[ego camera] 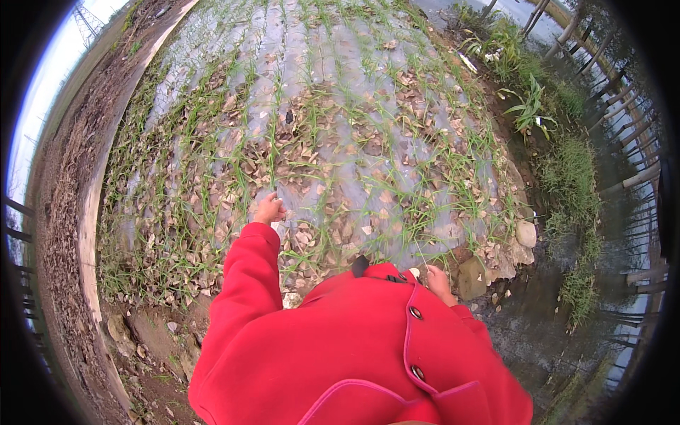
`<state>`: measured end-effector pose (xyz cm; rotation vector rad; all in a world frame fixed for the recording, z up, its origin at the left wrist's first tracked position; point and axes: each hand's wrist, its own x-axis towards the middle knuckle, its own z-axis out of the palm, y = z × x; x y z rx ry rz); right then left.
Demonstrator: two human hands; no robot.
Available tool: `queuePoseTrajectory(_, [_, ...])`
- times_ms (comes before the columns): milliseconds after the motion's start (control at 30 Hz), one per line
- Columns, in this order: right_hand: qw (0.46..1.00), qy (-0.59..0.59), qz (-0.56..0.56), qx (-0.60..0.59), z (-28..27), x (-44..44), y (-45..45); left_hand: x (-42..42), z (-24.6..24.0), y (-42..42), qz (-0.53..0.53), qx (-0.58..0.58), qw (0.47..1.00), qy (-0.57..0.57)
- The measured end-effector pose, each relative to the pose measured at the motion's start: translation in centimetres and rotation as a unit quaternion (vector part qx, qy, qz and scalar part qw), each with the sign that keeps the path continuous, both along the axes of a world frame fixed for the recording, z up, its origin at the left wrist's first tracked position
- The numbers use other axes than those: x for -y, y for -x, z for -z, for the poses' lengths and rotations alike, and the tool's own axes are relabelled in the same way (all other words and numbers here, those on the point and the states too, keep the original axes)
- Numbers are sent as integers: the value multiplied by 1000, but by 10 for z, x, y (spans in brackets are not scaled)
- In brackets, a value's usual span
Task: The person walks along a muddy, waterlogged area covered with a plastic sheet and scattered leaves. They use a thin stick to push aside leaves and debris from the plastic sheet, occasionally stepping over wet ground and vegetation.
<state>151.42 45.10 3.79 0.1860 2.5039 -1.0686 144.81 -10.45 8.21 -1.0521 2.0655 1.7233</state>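
My left hand (pixel 270 209) reaches out at the end of a red sleeve, over plastic mulch film (pixel 295 195) strewn with dry leaves. Its fingers are curled; something small and pale shows at the fingertips, too small to name. Beside the front of the red coat (pixel 361 329), my right hand (pixel 436 281) is low at the right, partly hidden by the coat. A thin pale stick or stalk (pixel 422 254) rises from near its fingers. Green shoots (pixel 272 149) with narrow leaves stand in rows through the film ahead of both hands.
Stones (pixel 472 279) edge the bed at the right, beside dark water (pixel 523 324) with grassy weeds (pixel 568 175). A pale border strip (pixel 89 228) runs along the left side, with bare soil (pixel 64 175) beyond. Dry leaves (pixel 305 236) litter the bed.
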Motion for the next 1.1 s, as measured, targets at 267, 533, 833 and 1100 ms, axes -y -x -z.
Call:
queuePoseTrajectory(267, [999, -21, -16, -17, -8, 32, 25, -90, 7, 14, 142, 9, 987, -77])
queuePoseTrajectory(533, [998, -39, 20, -43, -7, 12, 14, -85, 18, 14, 144, 24, 987, -68])
queuePoseTrajectory(833, [968, -161, 184, -60, -4, -49, 13, -86, 32, -6, 161, 70, 981, -81])
queuePoseTrajectory(1100, [983, -54, 158, -77, 3, -35, -40, -77, 52, -49, 197, 154, 965, -82])
